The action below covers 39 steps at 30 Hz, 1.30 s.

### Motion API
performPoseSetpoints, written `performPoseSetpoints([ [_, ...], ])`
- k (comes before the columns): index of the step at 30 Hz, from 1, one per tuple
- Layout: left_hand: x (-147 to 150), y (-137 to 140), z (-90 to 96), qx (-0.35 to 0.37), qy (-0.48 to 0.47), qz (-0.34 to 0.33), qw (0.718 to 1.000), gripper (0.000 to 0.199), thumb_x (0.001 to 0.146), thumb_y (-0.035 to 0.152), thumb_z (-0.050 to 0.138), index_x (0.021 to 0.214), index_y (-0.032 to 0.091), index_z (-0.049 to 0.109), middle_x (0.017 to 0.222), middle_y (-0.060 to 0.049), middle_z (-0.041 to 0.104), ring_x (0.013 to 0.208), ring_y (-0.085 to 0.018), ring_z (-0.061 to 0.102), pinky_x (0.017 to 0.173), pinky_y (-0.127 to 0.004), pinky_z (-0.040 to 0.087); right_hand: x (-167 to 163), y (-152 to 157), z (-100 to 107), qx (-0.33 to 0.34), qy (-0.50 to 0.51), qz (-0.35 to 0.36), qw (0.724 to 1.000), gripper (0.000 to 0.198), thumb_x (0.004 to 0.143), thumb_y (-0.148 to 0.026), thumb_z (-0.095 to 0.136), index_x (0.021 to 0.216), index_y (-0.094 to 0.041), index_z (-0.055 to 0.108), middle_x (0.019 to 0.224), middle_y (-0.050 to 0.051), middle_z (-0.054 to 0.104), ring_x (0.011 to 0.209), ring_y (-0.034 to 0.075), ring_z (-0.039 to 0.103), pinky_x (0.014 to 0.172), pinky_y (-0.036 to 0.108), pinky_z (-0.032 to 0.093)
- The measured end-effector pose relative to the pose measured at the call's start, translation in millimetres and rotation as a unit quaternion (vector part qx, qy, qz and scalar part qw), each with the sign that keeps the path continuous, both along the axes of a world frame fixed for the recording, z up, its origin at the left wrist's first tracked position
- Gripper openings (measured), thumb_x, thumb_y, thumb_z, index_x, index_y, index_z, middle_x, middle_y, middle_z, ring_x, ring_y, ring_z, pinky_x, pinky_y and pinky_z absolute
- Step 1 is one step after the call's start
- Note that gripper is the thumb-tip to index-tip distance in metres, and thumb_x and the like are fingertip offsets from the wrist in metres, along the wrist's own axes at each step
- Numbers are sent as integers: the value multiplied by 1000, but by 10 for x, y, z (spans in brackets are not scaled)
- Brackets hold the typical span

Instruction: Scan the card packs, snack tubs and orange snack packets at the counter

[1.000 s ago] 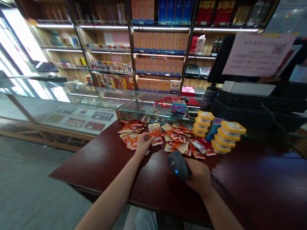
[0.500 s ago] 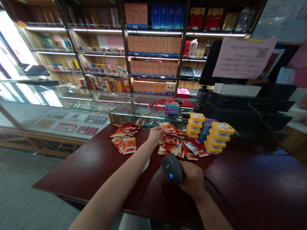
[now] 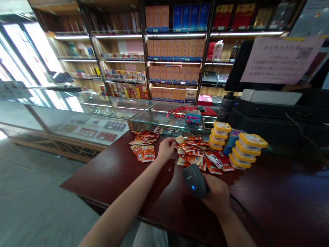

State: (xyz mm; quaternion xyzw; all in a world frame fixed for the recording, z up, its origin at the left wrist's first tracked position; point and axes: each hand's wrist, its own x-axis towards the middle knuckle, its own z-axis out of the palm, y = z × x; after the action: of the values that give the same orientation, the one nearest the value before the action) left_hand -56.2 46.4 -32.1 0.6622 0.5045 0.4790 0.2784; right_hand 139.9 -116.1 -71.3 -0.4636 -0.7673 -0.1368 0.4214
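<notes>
Now our left hand (image 3: pixel 166 148) has left the middle gap, where a lone packet lay a second ago, for the right-hand packets (image 3: pixel 190 159) along the surface's (image 3: pixel 108 175) far edge; its fingers curl, but we cannot tell whether they pinch one. Other packets (image 3: pixel 145 138) lie by the far-left corner. Our right hand (image 3: pixel 218 193) grips a scanner (image 3: pixel 194 180). Handling seems to go packet by packet.
</notes>
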Motion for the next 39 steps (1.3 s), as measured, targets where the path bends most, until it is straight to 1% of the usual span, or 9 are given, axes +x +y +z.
performPoseSetpoints([
  [4,-462,-228,7,81,274,159,945,24,83,22,51,102,19,65,106,-11,64,107,-26,55,97,-41,40,-9,-10,11,13,-9,-5,1000,20,79,-21,52,97,-15,60,84,9,71,68,21,66,63,30,48],
  [8,-738,-350,-96,-10,377,333,864,48,76,39,62,116,14,57,122,-20,52,118,-37,44,96,-47,35,12,-3,-18,11,-23,2,1000,20,81,-22,54,99,-15,59,84,9,71,70,20,67,64,29,49],
  [11,-818,-349,-170,-92,376,365,847,64,70,51,66,115,8,56,121,-25,50,115,-40,45,90,-47,38,39,1,-42,15,-34,-1,999,21,81,-23,55,100,-15,59,84,8,71,71,20,68,64,29,50],
  [18,-824,-361,-131,-95,364,352,857,61,66,50,70,110,10,53,122,-23,51,115,-38,47,89,-45,39,40,6,-65,-11,-32,-15,999,23,78,-21,57,100,-16,60,87,8,72,72,20,68,65,28,49],
  [21,-826,-375,-119,-88,320,319,888,48,75,41,64,111,14,49,109,-19,60,106,-34,57,84,-41,43,46,19,-90,-26,-45,-20,998,25,76,-22,57,100,-16,60,88,9,72,73,21,68,65,29,49],
  [24,-823,-337,-167,-74,221,279,932,32,83,35,55,108,17,47,94,-14,65,89,-29,64,76,-39,46,44,36,-103,-54,-56,-18,997,26,76,-22,56,101,-17,61,90,9,72,76,21,68,66,28,48],
  [28,-766,-207,-335,11,-9,194,981,26,75,26,62,94,20,45,89,-6,63,82,-22,64,74,-36,49,-44,45,-23,-142,-67,-44,987,26,74,-20,53,98,-19,64,89,6,73,77,22,68,66,29,47],
  [32,-689,-113,-518,-23,-197,83,977,31,67,24,68,87,19,44,79,0,61,65,-16,61,64,-33,51,-221,35,158,-254,-28,-80,964,25,73,-25,56,97,-23,65,85,4,73,78,25,68,64,30,45],
  [39,-674,-112,-584,30,-159,112,980,27,63,20,72,79,18,50,77,2,58,72,-14,59,71,-31,49,-450,151,374,-317,183,41,930,31,70,-29,66,100,-21,69,94,7,74,89,25,68,76,32,51],
])
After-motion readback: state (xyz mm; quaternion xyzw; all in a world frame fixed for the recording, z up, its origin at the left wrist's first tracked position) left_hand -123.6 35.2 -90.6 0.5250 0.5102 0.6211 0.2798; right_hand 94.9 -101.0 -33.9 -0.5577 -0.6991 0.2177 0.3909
